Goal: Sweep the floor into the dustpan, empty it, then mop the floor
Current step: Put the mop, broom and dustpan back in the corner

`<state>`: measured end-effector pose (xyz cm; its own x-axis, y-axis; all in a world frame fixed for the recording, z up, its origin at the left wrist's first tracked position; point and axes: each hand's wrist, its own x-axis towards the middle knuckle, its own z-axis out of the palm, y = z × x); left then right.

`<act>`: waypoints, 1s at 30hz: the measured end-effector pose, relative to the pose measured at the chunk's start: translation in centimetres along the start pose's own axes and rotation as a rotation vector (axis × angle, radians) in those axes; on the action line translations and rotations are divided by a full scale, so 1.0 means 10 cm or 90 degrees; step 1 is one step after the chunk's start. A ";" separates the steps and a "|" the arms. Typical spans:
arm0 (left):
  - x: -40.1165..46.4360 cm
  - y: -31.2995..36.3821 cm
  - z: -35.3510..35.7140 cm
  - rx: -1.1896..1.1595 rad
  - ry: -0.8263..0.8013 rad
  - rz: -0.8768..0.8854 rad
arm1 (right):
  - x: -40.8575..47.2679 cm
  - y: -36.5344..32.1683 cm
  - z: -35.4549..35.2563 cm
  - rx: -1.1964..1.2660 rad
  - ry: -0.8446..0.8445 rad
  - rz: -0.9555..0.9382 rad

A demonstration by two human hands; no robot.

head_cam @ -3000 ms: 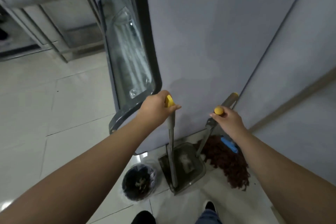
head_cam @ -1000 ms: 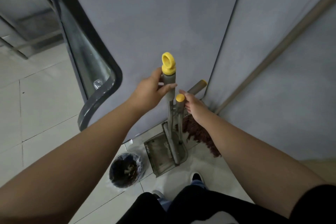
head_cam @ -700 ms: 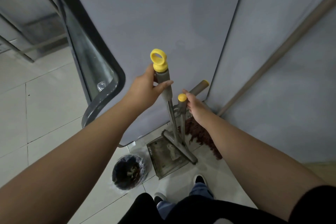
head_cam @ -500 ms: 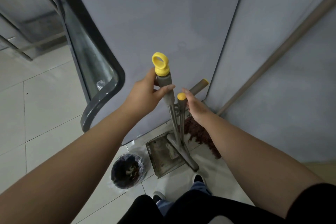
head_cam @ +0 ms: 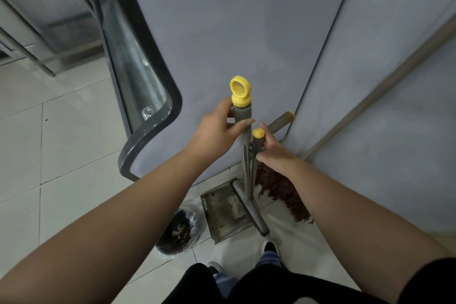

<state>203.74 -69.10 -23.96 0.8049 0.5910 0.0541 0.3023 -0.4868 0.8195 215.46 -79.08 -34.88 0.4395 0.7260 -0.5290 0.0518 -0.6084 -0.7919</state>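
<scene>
Dustpan sits on the tile at the foot of the grey panel, pan facing up, a little dirt inside as far as I can make out. Broom head lies across its right edge, both handles rising side by side. Left hand is wrapped round the broom handle just under the yellow ring. Right hand is curled round the shorter yellow-capped dustpan handle. This looks like parking the pair together, or clipping them. To do it well: keep both shafts parallel, press them together, lean the set into the corner so it won't tip. Bin is just left of the pan. Mop lies right behind, its own handle against the panel, likely next.
</scene>
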 end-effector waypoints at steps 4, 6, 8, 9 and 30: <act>-0.02 0.03 0.03 -0.010 -0.009 0.005 | -0.10 -0.04 0.07 -0.132 0.086 -0.026; -0.01 0.03 0.04 -0.014 -0.012 0.014 | -0.11 -0.07 0.13 -0.101 0.116 -0.035; 0.00 0.03 0.05 -0.017 -0.012 0.027 | -0.09 -0.08 0.20 -0.060 0.159 -0.042; 0.01 0.03 0.05 -0.016 -0.012 0.032 | -0.09 -0.08 0.22 -0.045 0.180 -0.046; -0.31 -0.84 0.44 -0.476 -0.070 -0.551 | -0.12 -0.04 0.46 -0.067 0.352 0.000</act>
<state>200.92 -69.67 -33.49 0.5259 0.4646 -0.7124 0.4268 0.5804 0.6935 210.76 -78.24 -35.28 0.8424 0.4676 -0.2677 0.1287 -0.6570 -0.7428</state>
